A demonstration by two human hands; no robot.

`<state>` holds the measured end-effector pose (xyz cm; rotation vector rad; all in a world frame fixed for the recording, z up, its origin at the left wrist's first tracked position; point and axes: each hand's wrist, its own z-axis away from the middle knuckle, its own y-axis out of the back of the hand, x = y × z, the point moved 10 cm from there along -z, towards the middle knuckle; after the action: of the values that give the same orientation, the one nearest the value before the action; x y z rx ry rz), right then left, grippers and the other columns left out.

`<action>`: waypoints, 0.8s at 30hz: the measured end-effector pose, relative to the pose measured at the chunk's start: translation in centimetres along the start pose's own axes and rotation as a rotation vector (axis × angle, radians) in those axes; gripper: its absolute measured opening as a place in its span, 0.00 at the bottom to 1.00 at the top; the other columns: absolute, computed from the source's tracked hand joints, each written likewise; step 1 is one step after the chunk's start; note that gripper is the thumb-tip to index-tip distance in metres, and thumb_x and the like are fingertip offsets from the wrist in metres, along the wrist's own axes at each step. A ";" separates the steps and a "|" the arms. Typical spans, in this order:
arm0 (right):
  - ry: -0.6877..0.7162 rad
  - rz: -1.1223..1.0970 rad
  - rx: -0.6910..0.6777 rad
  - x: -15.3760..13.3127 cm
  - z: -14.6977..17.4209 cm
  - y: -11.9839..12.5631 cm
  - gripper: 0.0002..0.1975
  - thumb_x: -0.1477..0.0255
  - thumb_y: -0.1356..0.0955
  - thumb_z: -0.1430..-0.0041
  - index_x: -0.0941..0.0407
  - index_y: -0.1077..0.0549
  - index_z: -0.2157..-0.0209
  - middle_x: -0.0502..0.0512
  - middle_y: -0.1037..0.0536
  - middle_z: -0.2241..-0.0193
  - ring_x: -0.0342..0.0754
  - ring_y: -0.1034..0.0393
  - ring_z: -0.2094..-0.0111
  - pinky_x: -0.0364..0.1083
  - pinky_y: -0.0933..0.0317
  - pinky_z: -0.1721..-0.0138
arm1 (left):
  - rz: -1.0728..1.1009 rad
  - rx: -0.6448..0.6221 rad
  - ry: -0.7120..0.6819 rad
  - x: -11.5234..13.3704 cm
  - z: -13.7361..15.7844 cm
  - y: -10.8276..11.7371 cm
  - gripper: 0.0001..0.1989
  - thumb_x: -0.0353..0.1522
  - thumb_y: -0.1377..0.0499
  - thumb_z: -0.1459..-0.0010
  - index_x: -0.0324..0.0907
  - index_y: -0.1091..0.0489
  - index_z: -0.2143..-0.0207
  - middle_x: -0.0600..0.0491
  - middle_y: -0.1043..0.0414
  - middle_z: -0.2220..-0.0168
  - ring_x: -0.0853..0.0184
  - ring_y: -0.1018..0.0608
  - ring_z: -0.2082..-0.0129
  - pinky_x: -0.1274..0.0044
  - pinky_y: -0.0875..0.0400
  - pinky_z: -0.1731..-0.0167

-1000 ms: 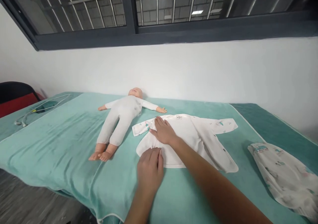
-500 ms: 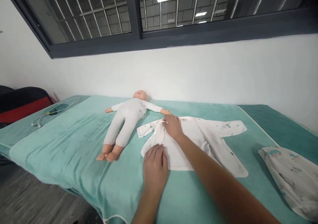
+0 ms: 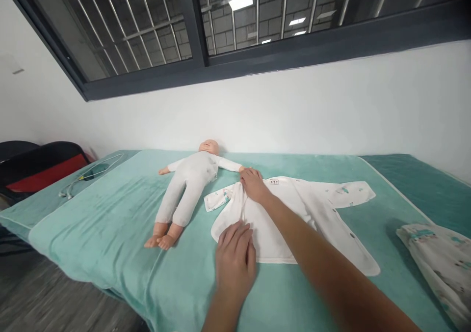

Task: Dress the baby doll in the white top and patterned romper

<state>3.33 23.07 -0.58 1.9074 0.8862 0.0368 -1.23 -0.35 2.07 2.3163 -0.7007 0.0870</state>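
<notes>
A white baby jacket [image 3: 279, 224] lies spread open on the green sheet, its printed sleeves out to both sides. My left hand [image 3: 235, 253] rests palm down on the jacket's lower left front edge, fingers stretched out. Farther up, my right hand [image 3: 253, 183] lies on the jacket near the neckline and the left sleeve, fingers extended and slightly bent; their undersides are hidden. A baby doll [image 3: 193, 172] in a white body suit lies on its back to the left, one of its hands close to my right fingertips.
The green sheet [image 3: 99, 214] covers a bed against a white wall below a barred window [image 3: 235, 22]. A folded printed baby garment [image 3: 437, 258] lies at the right. A cable [image 3: 88, 175] lies at the far left, near a black and red chair [image 3: 47, 172].
The camera view has shifted slightly. My right fingers lie flatter on the jacket near the neckline. My left hand stays on its lower front edge, and the doll has not moved.
</notes>
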 end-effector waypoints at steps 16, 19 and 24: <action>-0.306 0.175 -0.092 4.6 4.5 1.5 0.16 0.66 0.40 0.34 0.56 0.29 0.49 0.64 0.29 0.48 0.60 0.37 0.46 0.56 0.45 0.48 | 0.046 -0.054 0.030 -0.1 0.2 -0.4 0.13 0.23 0.47 0.40 0.43 0.28 0.56 0.52 0.19 0.58 0.60 0.21 0.49 0.65 0.25 0.52; -0.258 0.181 -0.142 3.7 4.8 1.1 0.19 0.66 0.42 0.32 0.58 0.32 0.45 0.65 0.31 0.43 0.59 0.39 0.43 0.58 0.48 0.44 | 0.072 -0.057 0.013 0.1 0.3 -0.4 0.13 0.23 0.47 0.40 0.44 0.28 0.57 0.52 0.19 0.59 0.61 0.21 0.50 0.64 0.26 0.49; -0.192 0.190 -0.217 3.6 6.6 1.4 0.27 0.60 0.45 0.30 0.60 0.40 0.36 0.63 0.39 0.34 0.56 0.47 0.35 0.56 0.58 0.35 | 0.108 -0.037 -0.004 0.1 0.6 -0.1 0.13 0.23 0.47 0.40 0.44 0.28 0.57 0.52 0.19 0.60 0.64 0.19 0.53 0.65 0.27 0.47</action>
<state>9.32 19.77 -4.07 1.7519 0.5479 0.0607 -1.19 -0.75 1.61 2.2437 -0.8222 0.1177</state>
